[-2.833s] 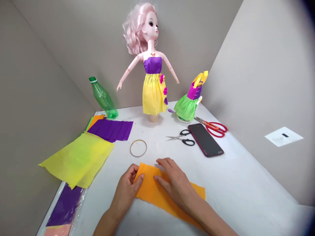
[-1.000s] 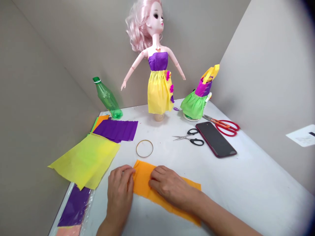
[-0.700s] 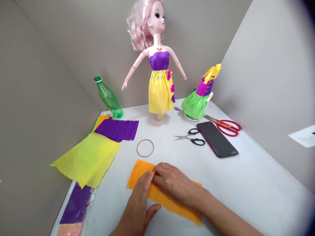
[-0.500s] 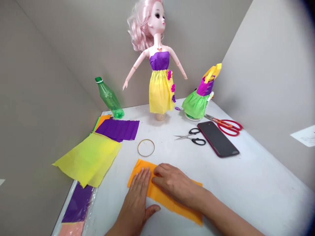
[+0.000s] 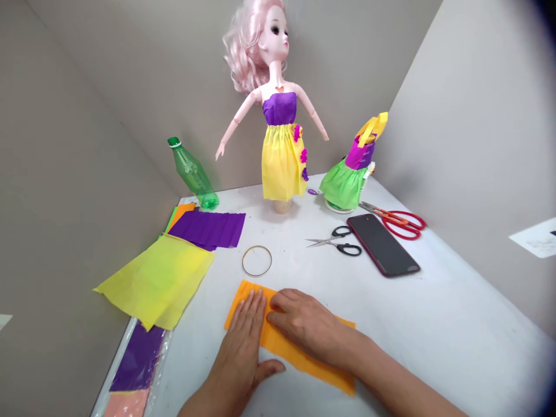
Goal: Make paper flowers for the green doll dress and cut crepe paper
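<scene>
A strip of orange crepe-like sheet [image 5: 325, 369] lies slantwise on the table in front of me. My left hand [image 5: 243, 336] rests flat on its left part, fingers stretched together and thumb apart on the table. Against the sheet's middle, my right hand [image 5: 306, 318] has its fingers curled, seemingly pinching the sheet; the fingertips are partly hidden. Just beyond the sheet lies a thin gold bangle [image 5: 256, 274]. Small black-handled scissors [image 5: 336, 241] lie farther off to the right.
At the back stand a doll [image 5: 280, 156], a small green-skirted dress form [image 5: 347, 179] and a green bottle [image 5: 193, 174]. Purple sheet [image 5: 212, 229], yellow sheet [image 5: 160, 278] and a plastic packet [image 5: 136, 359] lie left. A phone [image 5: 382, 243] and red-handled scissors [image 5: 399, 223] lie right.
The view has shifted very slightly. Both hands stay in almost the same place on the orange sheet.
</scene>
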`<action>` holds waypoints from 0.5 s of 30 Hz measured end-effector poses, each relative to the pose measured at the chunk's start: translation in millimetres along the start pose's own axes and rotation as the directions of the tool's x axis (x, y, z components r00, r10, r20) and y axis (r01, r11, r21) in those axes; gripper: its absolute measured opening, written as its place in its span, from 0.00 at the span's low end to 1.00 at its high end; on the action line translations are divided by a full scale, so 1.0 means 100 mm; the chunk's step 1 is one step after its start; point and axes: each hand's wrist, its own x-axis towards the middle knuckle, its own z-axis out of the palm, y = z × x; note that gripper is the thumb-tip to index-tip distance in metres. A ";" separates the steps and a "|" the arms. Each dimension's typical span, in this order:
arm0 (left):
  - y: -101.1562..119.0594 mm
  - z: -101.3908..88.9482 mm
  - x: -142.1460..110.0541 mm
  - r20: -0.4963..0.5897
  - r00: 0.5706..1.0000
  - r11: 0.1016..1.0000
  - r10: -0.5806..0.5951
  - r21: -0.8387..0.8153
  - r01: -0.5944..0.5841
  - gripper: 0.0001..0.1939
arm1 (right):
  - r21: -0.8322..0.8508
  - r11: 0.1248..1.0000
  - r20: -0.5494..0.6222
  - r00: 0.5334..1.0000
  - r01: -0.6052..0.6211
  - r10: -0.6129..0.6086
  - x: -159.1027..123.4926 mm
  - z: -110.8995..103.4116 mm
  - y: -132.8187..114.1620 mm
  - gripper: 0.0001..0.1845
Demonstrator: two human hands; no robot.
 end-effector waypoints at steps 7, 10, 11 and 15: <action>-0.27 -0.03 -0.05 0.051 0.988 0.989 -0.144 0.029 0.142 0.46 | 0.003 1.000 -0.014 1.000 0.004 -0.004 -0.03 -0.01 0.00 0.10; -0.22 -0.06 -0.03 0.064 0.978 0.980 -0.197 0.040 0.194 0.37 | -0.002 1.000 -0.013 1.000 0.012 -0.012 -0.05 -0.01 0.00 0.11; -0.19 -0.06 -0.02 0.058 0.973 0.975 -0.222 0.048 0.219 0.35 | -0.005 1.000 -0.013 1.000 0.014 -0.014 -0.05 -0.01 -0.01 0.11; -0.05 -0.01 0.03 -0.015 0.959 0.956 -0.282 0.083 0.282 0.38 | -0.019 1.000 -0.018 1.000 0.001 -0.001 -0.14 -0.03 -0.04 0.11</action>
